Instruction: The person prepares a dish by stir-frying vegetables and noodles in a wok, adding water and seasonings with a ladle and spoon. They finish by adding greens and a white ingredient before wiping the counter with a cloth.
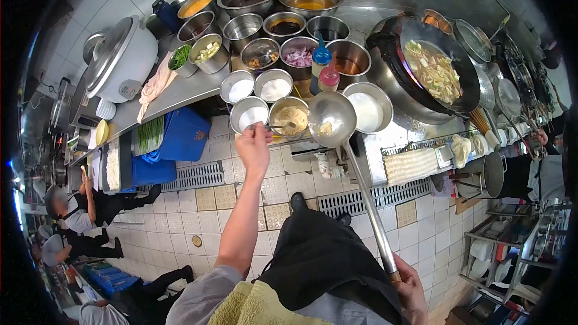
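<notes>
My left hand (254, 144) reaches forward, its fingers closed on a small spoon (279, 126). The spoon's tip lies in a metal bowl of tan seasoning (287, 115). At the lower right, my right hand (412, 289) wraps round the wooden end of a long-handled ladle (370, 204). The ladle's wide bowl (330, 108) hangs beside the seasoning bowl, with a small yellowish clump (326, 128) inside. Three bowls of white powder (249, 113) stand near my left hand. A bowl of milky white contents (365, 112) is right of the ladle.
A wok (433, 75) of sliced food sits on the stove to the right. Sauce bowls (310, 1) and two squeeze bottles (329, 76) stand behind the ladle. A rice cooker (120, 63) and a blue bin (186, 135) are at left. Other people (78, 219) work at far left.
</notes>
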The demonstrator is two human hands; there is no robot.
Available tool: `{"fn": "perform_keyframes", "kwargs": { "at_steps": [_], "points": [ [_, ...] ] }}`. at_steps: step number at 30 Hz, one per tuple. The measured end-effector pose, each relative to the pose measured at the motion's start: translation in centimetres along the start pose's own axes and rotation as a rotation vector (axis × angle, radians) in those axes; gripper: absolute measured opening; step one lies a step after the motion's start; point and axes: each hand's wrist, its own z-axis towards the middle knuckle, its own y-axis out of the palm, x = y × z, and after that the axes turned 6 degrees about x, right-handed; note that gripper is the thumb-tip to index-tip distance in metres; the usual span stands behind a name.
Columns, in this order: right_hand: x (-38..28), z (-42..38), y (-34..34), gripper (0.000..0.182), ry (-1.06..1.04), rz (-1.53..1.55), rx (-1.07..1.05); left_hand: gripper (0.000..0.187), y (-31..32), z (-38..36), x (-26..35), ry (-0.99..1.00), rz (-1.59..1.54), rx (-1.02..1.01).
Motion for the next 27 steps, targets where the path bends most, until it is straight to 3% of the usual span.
{"fn": "perform_keyframes", "kwargs": {
  "at_steps": [11,17,21,27],
  "points": [
    [-0.6,-0.7,0.9,0.082,-0.032,-0.034,0.078,0.027,1.1,0.8,-2.0,-0.243,-0.184,0.004],
    [-0.7,-0.4,0.6,0.081,-0.026,-0.058,0.08,0.024,-1.5,1.0,2.1,-0.223,-0.252,0.055],
    [-0.3,0.6,-0.3,0.075,-0.008,0.03,-0.003,0.024,-1.7,-0.2,6.5,-0.186,-0.272,-0.016],
    [-0.4,1.1,0.1,0.076,0.004,0.005,-0.035,0.023,-1.5,0.6,6.6,-0.07,-0.261,0.082]
  ]
}}
